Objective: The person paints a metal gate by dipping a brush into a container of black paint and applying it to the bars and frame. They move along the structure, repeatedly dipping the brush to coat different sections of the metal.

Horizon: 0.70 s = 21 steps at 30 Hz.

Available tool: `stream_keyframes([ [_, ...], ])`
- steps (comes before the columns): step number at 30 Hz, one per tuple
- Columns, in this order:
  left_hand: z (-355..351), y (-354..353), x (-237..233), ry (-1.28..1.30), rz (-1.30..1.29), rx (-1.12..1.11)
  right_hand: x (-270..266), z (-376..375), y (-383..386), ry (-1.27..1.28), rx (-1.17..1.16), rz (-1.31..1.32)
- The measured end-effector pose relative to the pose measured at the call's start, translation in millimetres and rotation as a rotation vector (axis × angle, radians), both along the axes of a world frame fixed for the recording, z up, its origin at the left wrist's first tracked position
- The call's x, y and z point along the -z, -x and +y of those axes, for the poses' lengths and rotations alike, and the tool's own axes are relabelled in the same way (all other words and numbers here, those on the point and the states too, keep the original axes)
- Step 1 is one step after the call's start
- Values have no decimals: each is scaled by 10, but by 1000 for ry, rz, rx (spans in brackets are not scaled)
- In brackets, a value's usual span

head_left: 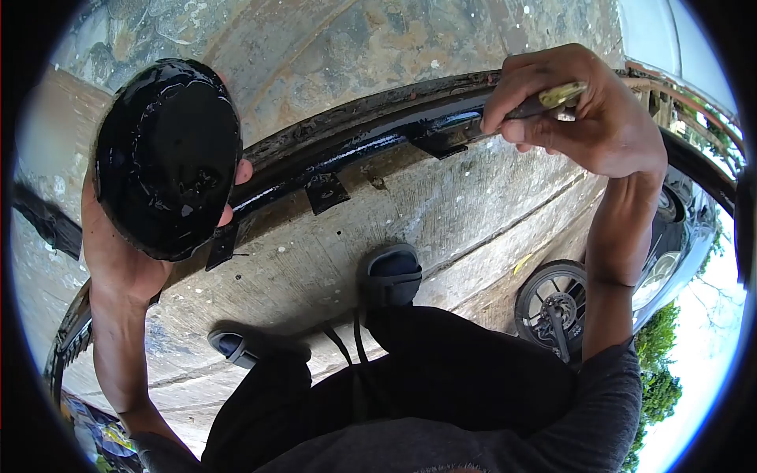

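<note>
My left hand is closed round a shallow bowl, its inside coated with glossy black paint. The bowl tilts toward me, and a few fingertips show past its right rim. In my right hand is a paintbrush with a worn yellowish handle, pinched between thumb and fingers. Its bristles are mostly hidden by the fingers, close to a long black metal rail. The rail looks wet and shiny along its length. Flat black tabs stick out from its near side.
A stained concrete wall or floor lies beyond the rail. My sandalled feet stand on rough paving. To the right are a motorcycle wheel and a parked car. Colourful bags or cloth lie at lower left.
</note>
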<state>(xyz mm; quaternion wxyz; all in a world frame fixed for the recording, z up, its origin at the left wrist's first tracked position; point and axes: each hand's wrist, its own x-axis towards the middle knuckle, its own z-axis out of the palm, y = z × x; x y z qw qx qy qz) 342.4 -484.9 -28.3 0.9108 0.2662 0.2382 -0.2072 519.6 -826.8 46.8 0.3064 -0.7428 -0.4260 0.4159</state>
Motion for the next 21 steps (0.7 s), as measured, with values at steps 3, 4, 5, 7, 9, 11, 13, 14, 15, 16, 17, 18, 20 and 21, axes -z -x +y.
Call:
stream_keyframes([
  [3,63,-17,3,-16,-44,9,-301,-91,-82,149,308,-200],
  [4,79,-36,0,-25,-69,15,-351,-113,-107,290,344,-262],
  [5,85,-44,0,-20,-72,14,-353,-119,-110,371,310,-275],
  [7,94,-35,-7,-14,-76,9,-252,-158,-77,531,238,-295],
  [9,98,-12,-19,-39,-95,22,-76,-236,-17,437,113,-323],
  [11,109,-7,-23,-71,-104,40,11,-215,43,337,105,-258],
  [13,118,4,-27,-102,-96,59,-127,-145,-6,568,196,-182],
  [14,111,10,-35,-123,-110,54,-120,-157,-50,649,158,-259],
  [15,105,12,-48,-145,-129,48,-115,-172,-104,729,121,-341],
  [16,102,10,-59,-168,-148,39,-34,-205,-113,595,61,-270],
  [17,105,4,-71,-170,-151,41,-30,-196,-126,613,78,-239],
  [18,109,8,-83,-173,-147,44,-11,-135,-119,630,94,-202],
  [20,123,54,-78,-156,-139,47,-58,-29,-122,763,158,-152],
  [21,145,67,-64,-139,-146,45,-35,-18,-103,710,124,-146],
])
